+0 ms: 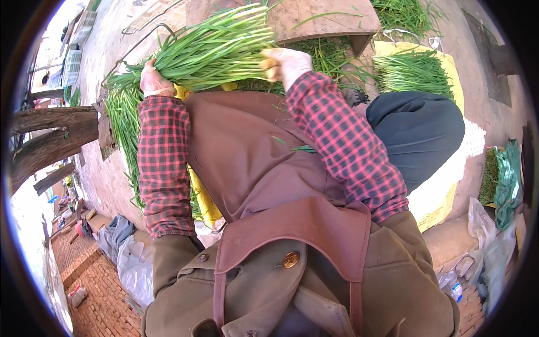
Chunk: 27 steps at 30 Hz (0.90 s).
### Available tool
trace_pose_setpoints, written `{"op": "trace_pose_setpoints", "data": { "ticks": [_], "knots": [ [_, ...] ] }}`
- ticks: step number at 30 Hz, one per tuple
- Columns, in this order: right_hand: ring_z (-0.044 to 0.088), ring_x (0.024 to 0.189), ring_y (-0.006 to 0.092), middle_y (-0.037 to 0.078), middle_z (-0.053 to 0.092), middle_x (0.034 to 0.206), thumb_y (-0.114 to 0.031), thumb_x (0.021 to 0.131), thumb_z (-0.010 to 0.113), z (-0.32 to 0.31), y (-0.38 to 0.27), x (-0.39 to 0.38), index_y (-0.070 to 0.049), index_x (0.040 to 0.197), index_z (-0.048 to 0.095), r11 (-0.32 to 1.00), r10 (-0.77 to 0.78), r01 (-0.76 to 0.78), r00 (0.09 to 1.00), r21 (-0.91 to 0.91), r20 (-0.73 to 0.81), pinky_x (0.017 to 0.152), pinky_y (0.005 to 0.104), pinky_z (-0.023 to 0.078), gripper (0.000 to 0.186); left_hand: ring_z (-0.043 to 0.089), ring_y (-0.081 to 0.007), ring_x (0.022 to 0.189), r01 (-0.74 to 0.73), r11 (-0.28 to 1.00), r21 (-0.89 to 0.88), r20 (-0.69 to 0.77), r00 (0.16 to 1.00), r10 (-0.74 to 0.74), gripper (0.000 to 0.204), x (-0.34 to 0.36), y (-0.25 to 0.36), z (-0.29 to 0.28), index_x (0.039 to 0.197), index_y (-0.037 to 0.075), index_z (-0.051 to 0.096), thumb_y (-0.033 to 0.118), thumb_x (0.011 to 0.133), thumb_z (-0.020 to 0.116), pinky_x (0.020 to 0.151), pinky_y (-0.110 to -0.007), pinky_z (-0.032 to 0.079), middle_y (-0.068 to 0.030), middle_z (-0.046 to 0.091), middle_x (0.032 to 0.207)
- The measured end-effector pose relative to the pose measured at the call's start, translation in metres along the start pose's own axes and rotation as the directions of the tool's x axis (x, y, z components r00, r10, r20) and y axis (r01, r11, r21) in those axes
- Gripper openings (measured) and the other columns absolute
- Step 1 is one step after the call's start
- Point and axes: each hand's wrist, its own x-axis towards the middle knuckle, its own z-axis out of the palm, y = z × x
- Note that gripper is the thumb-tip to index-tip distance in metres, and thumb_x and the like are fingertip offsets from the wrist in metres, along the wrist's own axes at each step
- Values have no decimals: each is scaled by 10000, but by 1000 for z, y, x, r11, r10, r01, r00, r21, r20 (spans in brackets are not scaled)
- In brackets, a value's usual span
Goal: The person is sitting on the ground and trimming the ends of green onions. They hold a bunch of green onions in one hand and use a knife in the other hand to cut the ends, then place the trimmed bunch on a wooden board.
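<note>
Greens (219,49) — leafy end (177,60) in left hand (155,80), right hand (285,63) at stems (251,53).

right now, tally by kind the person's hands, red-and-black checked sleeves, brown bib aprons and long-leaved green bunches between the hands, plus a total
Left hand and right hand: 2
Red-and-black checked sleeves: 2
Brown bib apron: 1
Long-leaved green bunch: 1
Total: 6

Best gap to slip through is low over the apron (241,140), between the checked sleeves (164,151). Big bundle of greens (219,50) blocks 11 o'clock, wooden bench (337,33) sits around 12 to 1, bent knee (418,132) crowds 2 to 3, and chunky logs (56,137) jam 9.
</note>
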Motion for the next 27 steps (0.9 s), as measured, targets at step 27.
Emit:
{"op": "trace_pose_setpoints", "data": {
  "ticks": [27],
  "knots": [
    [617, 481, 170, 60, 677, 631, -358, 927, 514, 33, 7, 7, -94, 1003, 707, 203, -258, 217, 953, -955, 161, 557, 327, 514, 336, 657, -310, 857, 3, 1000, -31, 126, 992, 1, 265, -15, 6, 3, 1028, -37, 586, 162, 853, 601, 812, -419, 541, -163, 661, 1012]
  ]
}}
